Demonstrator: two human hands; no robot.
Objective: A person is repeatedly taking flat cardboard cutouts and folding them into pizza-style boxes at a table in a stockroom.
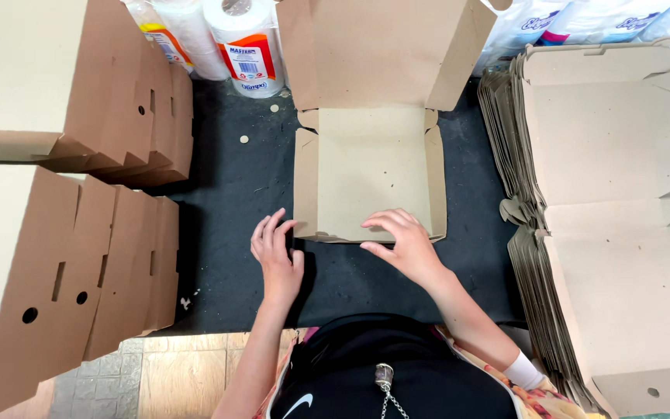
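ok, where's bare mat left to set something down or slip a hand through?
Bare dark mat shows between the folded box stacks and the open box, and near the body under the left hand and right hand. A narrower strip runs between the open box and the flat blanks. The far edge is crowded with wrapped rolls.

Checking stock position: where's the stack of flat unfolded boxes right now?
In the head view the stack of flat boxes sits along the right edge of the dark mat, just right of the half-folded box.
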